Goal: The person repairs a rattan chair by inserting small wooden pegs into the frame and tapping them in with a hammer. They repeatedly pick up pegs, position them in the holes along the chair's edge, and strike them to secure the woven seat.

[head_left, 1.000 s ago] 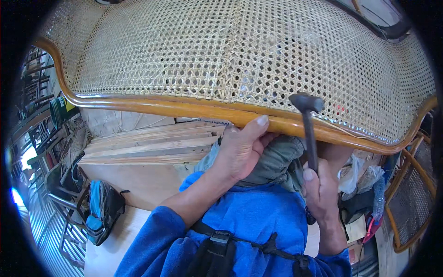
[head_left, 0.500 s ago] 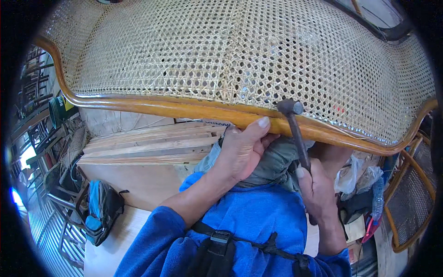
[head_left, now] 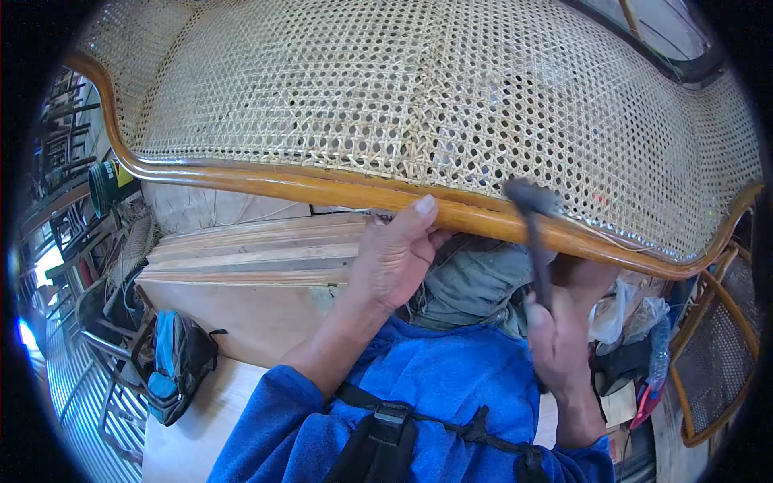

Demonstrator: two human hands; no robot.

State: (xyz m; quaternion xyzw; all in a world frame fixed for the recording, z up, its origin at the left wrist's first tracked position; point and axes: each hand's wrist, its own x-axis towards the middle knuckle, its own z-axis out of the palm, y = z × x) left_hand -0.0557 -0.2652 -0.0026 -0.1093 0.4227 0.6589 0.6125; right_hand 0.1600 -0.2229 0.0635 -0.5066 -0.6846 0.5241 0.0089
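A woven cane panel (head_left: 338, 97) fills the upper part of the view, set in a curved, varnished wooden frame (head_left: 314, 182). My left hand (head_left: 394, 253) grips the near rail of that frame, thumb on top and fingers curled underneath. In my right hand (head_left: 560, 342) is a hammer (head_left: 538, 241), held by its dark handle. The hammer's head is blurred by motion and overlaps the near rail and cane edge, right of my left thumb. Whether it touches the rail I cannot tell.
Stacked wooden boards (head_left: 258, 258) lie to the left, behind a pale plywood panel. A blue and black backpack (head_left: 173, 366) sits at lower left, near dark chair frames (head_left: 113, 338). At right are clear plastic bags (head_left: 624, 314) and another cane-panelled wooden frame (head_left: 721, 346).
My left hand has slid left along the rail. The hammer and my right hand have shifted slightly right, and the hammer's head is now blurred. The panel appears a little farther right.
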